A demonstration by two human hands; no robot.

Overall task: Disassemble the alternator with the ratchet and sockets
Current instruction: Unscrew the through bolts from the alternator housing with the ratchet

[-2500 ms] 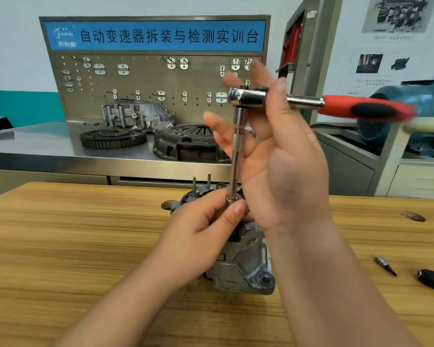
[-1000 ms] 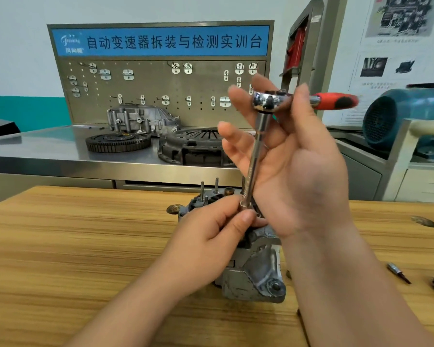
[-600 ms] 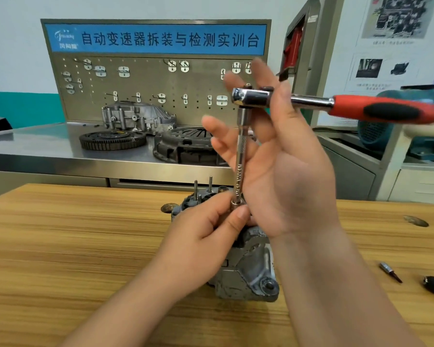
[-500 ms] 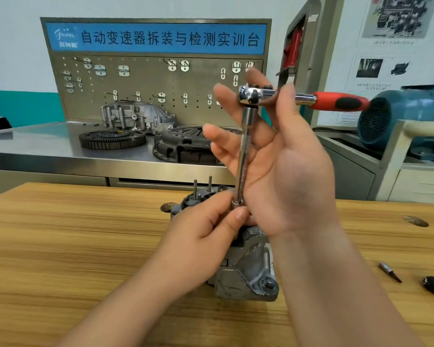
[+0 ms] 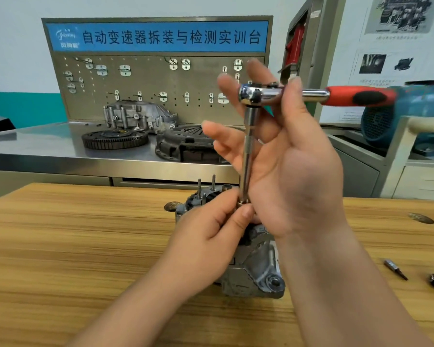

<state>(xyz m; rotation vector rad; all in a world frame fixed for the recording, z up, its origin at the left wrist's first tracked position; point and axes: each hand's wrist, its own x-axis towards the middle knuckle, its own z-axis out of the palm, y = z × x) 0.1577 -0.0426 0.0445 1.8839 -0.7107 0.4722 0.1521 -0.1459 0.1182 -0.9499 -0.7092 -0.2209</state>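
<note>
Ratchet (image 5: 261,94) stands on the alternator (image 5: 256,274).
Alternator mid-table (image 5: 60,246); left hand (image 5: 211,236) pinches the extension bar (image 5: 247,151) at its foot, right hand (image 5: 293,171) pinches the ratchet head, handle toward 3 o'clock.

Automotive training workshop: tool pegboard (image 5: 145,81), steel bench (image 5: 48,149), clutch parts (image 5: 183,144).

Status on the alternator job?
Left hand pinches extension foot on alternator. Right hand grips ratchet head, handle pointing right. Nothing in the way.
</note>
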